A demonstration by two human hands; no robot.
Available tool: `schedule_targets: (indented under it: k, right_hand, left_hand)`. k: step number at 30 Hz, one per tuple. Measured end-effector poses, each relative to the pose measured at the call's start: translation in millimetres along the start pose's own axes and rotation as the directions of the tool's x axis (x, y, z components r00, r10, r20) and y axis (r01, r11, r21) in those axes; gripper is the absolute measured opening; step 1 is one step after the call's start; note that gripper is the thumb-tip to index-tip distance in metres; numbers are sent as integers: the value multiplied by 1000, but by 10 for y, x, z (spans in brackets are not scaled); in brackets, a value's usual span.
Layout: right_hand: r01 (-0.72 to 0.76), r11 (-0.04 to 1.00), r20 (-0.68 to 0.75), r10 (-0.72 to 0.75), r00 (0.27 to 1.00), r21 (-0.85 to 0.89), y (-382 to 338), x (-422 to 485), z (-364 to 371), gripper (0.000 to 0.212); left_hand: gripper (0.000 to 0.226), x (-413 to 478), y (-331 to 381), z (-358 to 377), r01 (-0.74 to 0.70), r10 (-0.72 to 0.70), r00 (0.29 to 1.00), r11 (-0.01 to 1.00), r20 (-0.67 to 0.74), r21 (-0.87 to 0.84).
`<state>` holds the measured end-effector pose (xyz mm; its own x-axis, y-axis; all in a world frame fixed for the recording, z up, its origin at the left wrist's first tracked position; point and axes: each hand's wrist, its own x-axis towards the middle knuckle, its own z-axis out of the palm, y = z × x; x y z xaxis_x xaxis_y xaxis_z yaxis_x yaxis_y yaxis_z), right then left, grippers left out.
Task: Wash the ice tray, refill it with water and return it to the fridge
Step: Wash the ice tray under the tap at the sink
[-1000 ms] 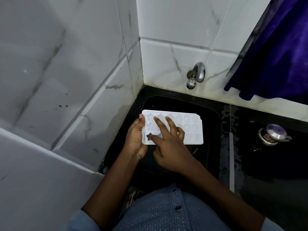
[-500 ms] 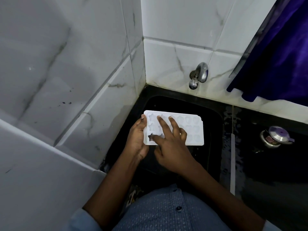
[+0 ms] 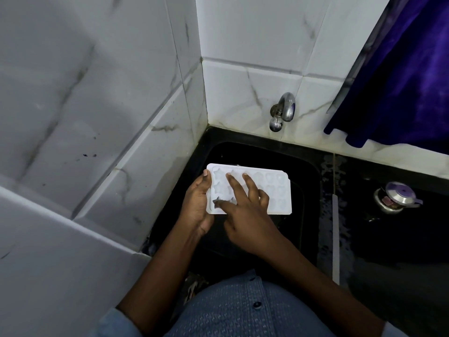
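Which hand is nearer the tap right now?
Right. The right hand rests on the ice tray below the tap; the left hand grips the tray's left edge, farther away.

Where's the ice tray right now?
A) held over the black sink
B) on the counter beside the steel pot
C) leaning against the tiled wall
A: the left hand grips the ice tray by its left end above the black sink, the right hand touching it.

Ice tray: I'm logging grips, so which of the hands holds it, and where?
The left hand grips the ice tray by its left short end, thumb on the top rim. The right hand only touches its moulds with spread, straight fingers.
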<state>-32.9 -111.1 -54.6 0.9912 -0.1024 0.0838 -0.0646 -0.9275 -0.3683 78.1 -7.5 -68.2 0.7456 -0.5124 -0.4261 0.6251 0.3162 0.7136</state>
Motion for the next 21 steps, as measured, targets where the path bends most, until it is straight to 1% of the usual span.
schedule_targets:
  k: [2, 4, 6, 8, 9, 10, 11, 12, 14, 15, 16, 17, 18, 19, 20, 21]
  right_hand:
    - [23, 999, 9, -24, 1000, 40, 16, -6, -15, 50]
    - [5, 996, -16, -4, 1000, 88, 38, -9, -21, 46]
    - [-8, 997, -56, 13, 998, 81, 94, -31, -9, 45]
    - [-16, 996, -127, 27, 991, 91, 204, -48, -24, 45]
    - [-46, 993, -180, 65, 981, 105, 286, -48, -55, 44]
    - [-107, 988, -232, 131, 964, 116, 387, -37, -109, 44]
    - [-194, 974, -266, 219, 939, 119, 503, -17, -179, 45]
    - [-297, 948, -260, 316, 912, 111, 634, 12, -256, 47]
    - [-506, 861, -163, 507, 846, 56, 914, 84, -388, 52]
    - [-587, 809, -103, 586, 804, 27, 1061, 121, -412, 56]
    - [-649, 761, -36, 649, 760, 15, 1196, 146, -432, 58]
    - [-684, 728, 42, 683, 730, 50, 1324, 175, -448, 56]
    - [-692, 709, 115, 682, 722, 135, 1423, 197, -465, 47]
    - [-680, 682, 167, 663, 730, 268, 1510, 205, -469, 36]
    - [-650, 645, 181, 640, 747, 401, 1573, 197, -464, 34]
    - [-615, 613, 165, 629, 760, 495, 1619, 182, -465, 38]
  left_hand:
    - [58, -8, -9, 14, -4, 4, 1000, 1000, -11, 8]
    - [57, -8, -5, 24, -12, 12, 1000, 1000, -9, 13]
    - [57, 2, 18, 19, -21, 21, 1000, 1000, 1, 15]
    - [56, 30, 53, 13, -59, 60, 998, 998, -13, 27]
    - [57, 50, 62, 3, -84, 85, 996, 996, -16, 39]
    - [58, 64, 68, -10, -102, 103, 995, 994, -14, 48]
    - [60, 65, 75, -18, -107, 108, 994, 993, -15, 57]
    - [63, 74, 75, -19, -106, 107, 994, 993, -16, 57]
    - [67, 77, 83, -9, -96, 96, 995, 994, -9, 44]
    - [68, 79, 82, -1, -89, 89, 996, 995, -4, 40]
    - [66, 82, 79, 21, -80, 80, 997, 996, 6, 34]
    - [64, 85, 78, 48, -74, 74, 997, 997, 21, 33]
    - [61, 91, 80, 69, -67, 65, 997, 997, 44, 34]
    - [60, 103, 81, 94, -64, 61, 996, 997, 64, 49]
    - [60, 114, 89, 115, -64, 59, 995, 996, 85, 63]
    - [61, 132, 91, 126, -76, 67, 994, 993, 91, 90]
